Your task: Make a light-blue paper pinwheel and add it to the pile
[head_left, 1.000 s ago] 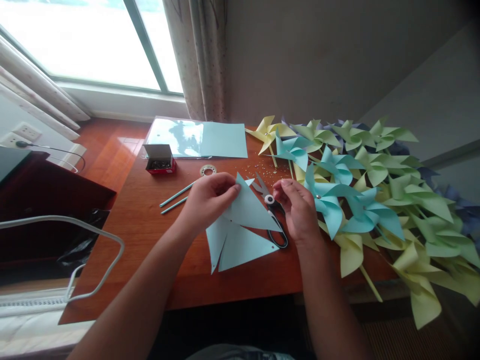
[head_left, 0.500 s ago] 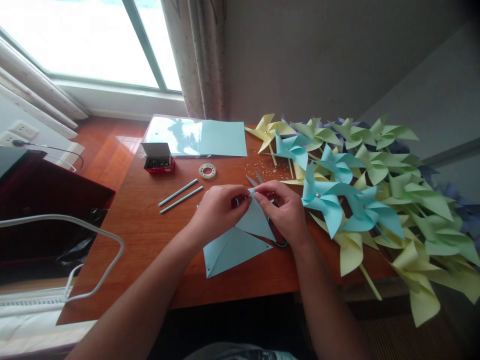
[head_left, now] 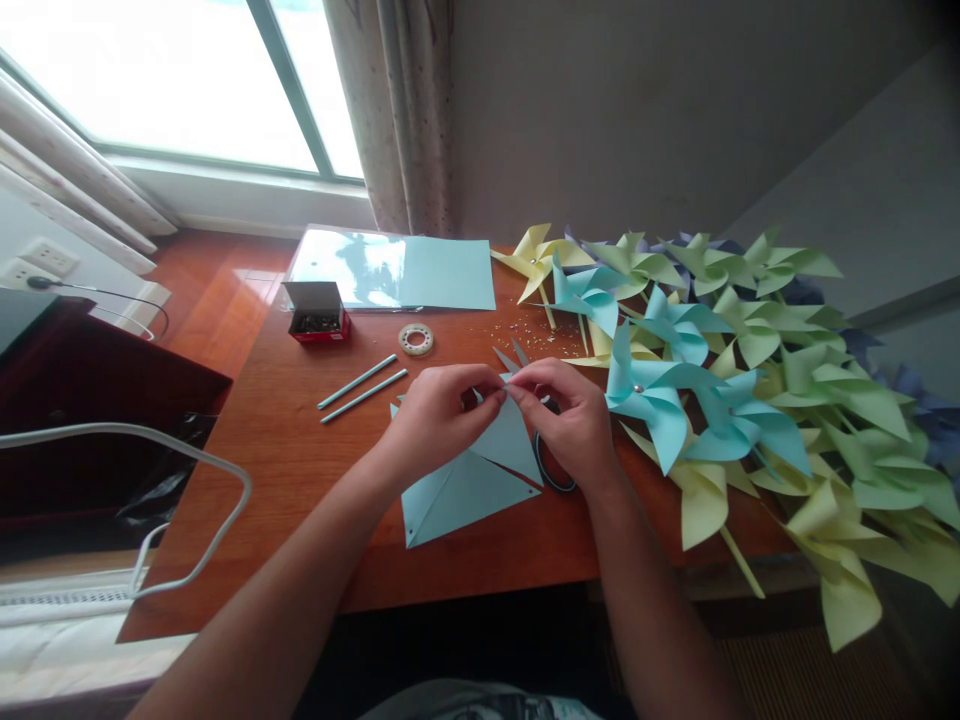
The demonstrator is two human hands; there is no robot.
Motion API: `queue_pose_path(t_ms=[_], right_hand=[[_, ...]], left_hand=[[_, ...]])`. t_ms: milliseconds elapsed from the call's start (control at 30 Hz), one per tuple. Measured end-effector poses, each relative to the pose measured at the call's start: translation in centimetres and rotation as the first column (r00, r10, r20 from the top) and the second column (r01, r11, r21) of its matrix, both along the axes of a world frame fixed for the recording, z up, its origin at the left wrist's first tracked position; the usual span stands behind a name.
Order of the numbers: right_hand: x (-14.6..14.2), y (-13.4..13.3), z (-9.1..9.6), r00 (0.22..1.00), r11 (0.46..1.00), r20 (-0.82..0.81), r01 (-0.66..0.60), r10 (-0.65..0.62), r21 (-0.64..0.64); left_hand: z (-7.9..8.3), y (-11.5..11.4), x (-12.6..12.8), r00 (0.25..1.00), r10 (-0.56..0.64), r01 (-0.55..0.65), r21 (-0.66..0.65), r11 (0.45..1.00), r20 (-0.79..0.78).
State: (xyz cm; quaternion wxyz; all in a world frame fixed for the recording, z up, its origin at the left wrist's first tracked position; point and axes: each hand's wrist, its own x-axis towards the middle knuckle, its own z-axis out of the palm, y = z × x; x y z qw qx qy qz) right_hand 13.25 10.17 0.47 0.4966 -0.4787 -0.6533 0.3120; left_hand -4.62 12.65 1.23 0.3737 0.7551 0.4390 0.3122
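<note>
A light blue paper sheet [head_left: 469,495], slit from its corners toward the middle and with small holes at its corners, rests on the table below my hands. My left hand [head_left: 454,405] is closed in a pinch above the sheet's far part. Fingertip to fingertip with it, my right hand [head_left: 566,405] pinches too. Whatever lies between the fingertips is tiny and mostly covered; I cannot tell whether it is a bit of the paper or a separate piece. Scissors [head_left: 556,470] lie partly under my right hand, blades pointing away.
Left of my hands are two pale blue paper sticks [head_left: 364,395], a tape roll [head_left: 406,341] and an open red box [head_left: 322,326] of small metal pieces. Blue paper in a clear sleeve [head_left: 450,275] lies behind. Many-coloured pinwheels [head_left: 664,400] crowd the right. Paper scraps [head_left: 517,328] dot the table.
The slit sheet has shifted slightly left, and its right part sits farther from the scissors' handles, which show more. Both hands stay in nearly the same place, still pinching.
</note>
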Motion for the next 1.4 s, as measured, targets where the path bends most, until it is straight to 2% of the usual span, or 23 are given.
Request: queue_pose_path(t_ms=[167,367,467,633,767,900,1033,1133,1400], right_hand=[[0.0,-0.1,0.0,0.999,0.993,0.005,0.031,-0.032,0.114],[0.1,-0.2,-0.3,0.990,0.968,0.113,0.051,-0.081,0.244],[0.1,-0.2,-0.6,0.985,0.963,0.149,0.040,-0.082,0.268],[0.0,-0.3,-0.5,0.985,0.965,0.152,0.041,-0.083,0.260],[-0.1,-0.5,0.2,0.993,0.980,0.095,0.057,-0.076,0.192],[-0.1,-0.6,0.8,0.995,0.995,-0.008,0.099,-0.100,-0.013],[-0.1,-0.5,0.5,0.990,0.981,-0.131,0.025,-0.050,-0.190],[-0.1,-0.4,0.0,0.982,0.978,-0.185,-0.008,-0.032,-0.208],[-0.1,-0.3,-0.1,0.982,0.979,-0.179,0.019,-0.057,-0.205]], left_hand=[[-0.3,0.2,-0.1,0.975,0.000,0.038,-0.163,0.986,0.222],[0.8,0.1,-0.1,0.930,0.073,0.067,-0.361,0.930,0.360],[1.2,0.1,0.0,0.922,0.100,0.062,-0.398,0.915,0.374],[1.5,0.1,0.0,0.924,0.100,0.055,-0.387,0.920,0.370],[1.5,0.1,0.0,0.930,0.105,0.032,-0.360,0.932,0.353],[1.2,0.1,0.1,0.940,0.088,0.023,-0.316,0.948,0.330],[1.0,0.0,0.2,0.947,0.064,0.033,-0.291,0.956,0.316],[1.1,-0.1,0.2,0.952,0.057,0.030,-0.273,0.962,0.302],[0.9,0.0,0.3,0.943,0.071,0.017,-0.263,0.965,0.324]])
